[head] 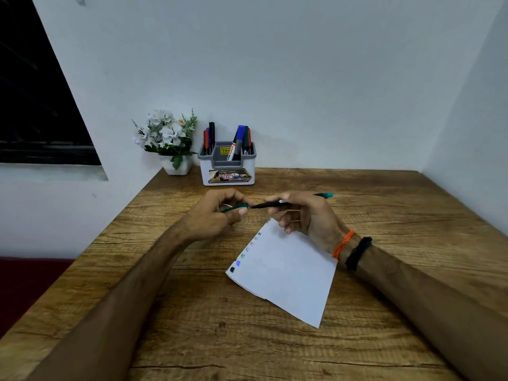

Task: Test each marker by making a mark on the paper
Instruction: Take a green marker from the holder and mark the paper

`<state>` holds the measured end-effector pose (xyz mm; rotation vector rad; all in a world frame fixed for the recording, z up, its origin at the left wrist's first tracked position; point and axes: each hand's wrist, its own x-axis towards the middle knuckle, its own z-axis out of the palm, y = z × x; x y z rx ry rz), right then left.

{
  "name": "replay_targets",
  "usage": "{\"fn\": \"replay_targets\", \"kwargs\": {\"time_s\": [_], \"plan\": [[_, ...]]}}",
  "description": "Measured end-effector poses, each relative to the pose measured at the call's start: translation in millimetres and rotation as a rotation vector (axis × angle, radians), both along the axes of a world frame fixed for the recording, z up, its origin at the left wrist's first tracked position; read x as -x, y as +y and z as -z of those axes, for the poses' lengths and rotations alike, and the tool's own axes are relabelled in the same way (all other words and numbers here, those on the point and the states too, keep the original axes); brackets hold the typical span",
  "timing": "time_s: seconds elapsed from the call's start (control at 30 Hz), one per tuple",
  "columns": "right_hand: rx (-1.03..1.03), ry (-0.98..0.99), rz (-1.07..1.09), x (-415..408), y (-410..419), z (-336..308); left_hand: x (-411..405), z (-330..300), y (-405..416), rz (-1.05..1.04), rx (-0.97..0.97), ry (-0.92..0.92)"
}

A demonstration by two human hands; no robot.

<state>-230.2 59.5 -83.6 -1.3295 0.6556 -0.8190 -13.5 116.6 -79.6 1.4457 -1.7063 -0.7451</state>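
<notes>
Green is the colour of the cap (237, 207) that the left hand (217, 213) pinches between thumb and fingers, just beside the tip of a slim dark marker (286, 204) with a teal end, which the right hand (305, 218) holds level above the desk (384, 215). The two hands are close together but the cap and the tip seem a little apart, so the step looks like capping or uncapping; which one, the view cannot tell. The white paper (288, 273) lies flat under the right wrist, with a row of small coloured marks along its left edge. If this marker is already tested, the next move needs a straight push of the cap onto the tip. More markers stand in a grey and white plastic holder (228, 171) at the far edge, beside a small pot of white flowers (167, 136). The desk has a rough wood grain.
</notes>
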Motion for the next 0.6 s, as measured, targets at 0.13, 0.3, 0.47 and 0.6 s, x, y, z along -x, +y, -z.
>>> {"fn": "replay_targets", "kwargs": {"time_s": [0.13, 0.3, 0.47, 0.6], "plan": [[-0.008, -0.001, -0.063, -0.4, -0.4, 1.1, 1.7, -0.3, 0.8, 0.025, 0.021, 0.000], [-0.006, -0.038, -0.009, 0.3, -4.7, 0.8, 1.3, -1.0, 1.0, 0.015, 0.051, -0.005], [0.008, -0.033, 0.012, -0.3, -3.0, -0.5, 3.6, 0.2, 1.0, 0.035, 0.058, 0.004], [0.103, 0.021, 0.005, -3.4, 2.3, 3.0, 9.0, 1.3, 0.2, 0.035, 0.055, 0.098]]}}
